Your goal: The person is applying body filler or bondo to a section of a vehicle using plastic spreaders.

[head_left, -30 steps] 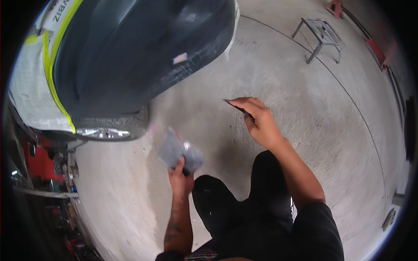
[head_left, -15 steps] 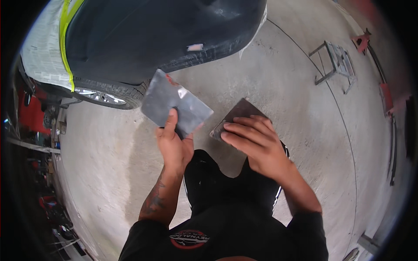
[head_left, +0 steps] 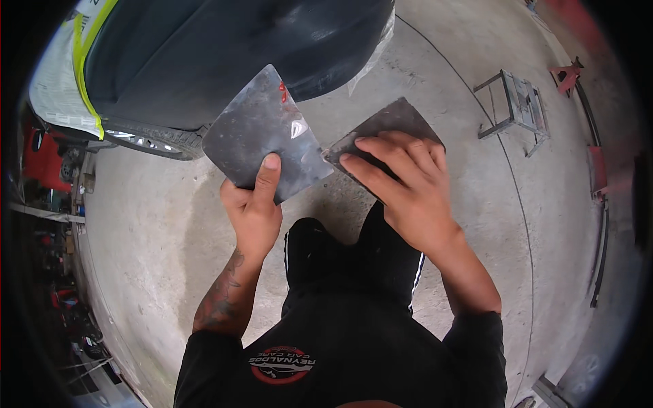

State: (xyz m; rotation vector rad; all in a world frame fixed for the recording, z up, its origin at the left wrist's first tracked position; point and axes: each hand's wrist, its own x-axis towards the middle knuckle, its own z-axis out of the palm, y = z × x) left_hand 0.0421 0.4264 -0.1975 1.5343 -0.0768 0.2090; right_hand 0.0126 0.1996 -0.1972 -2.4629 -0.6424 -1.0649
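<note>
My left hand (head_left: 253, 214) grips a flat grey plate (head_left: 248, 132) by its near edge, thumb on top and the other fingers underneath. Near the plate's right edge lie a small red smear (head_left: 283, 92) and a shiny whitish dab (head_left: 297, 128). In my right hand (head_left: 418, 194) is a thin, dark, square-cornered plate (head_left: 391, 119), fingers spread over its upper face and the thumb hidden. One corner of this dark plate meets or overlaps the grey plate's right edge; which of the two I cannot tell. Beyond both is a dark car bumper (head_left: 224, 47).
White masking sheet with yellow-green tape (head_left: 80, 61) borders the bumper, above a tyre (head_left: 153, 139). A metal step stool (head_left: 520, 105) stands at right, with a dark cable (head_left: 513, 166) along the concrete floor. A red jack stand (head_left: 566, 76) is farther right.
Both plates have moved up and away from my body, and the dark one now reaches the grey one's edge. The light patch on the bumper is no longer visible.
</note>
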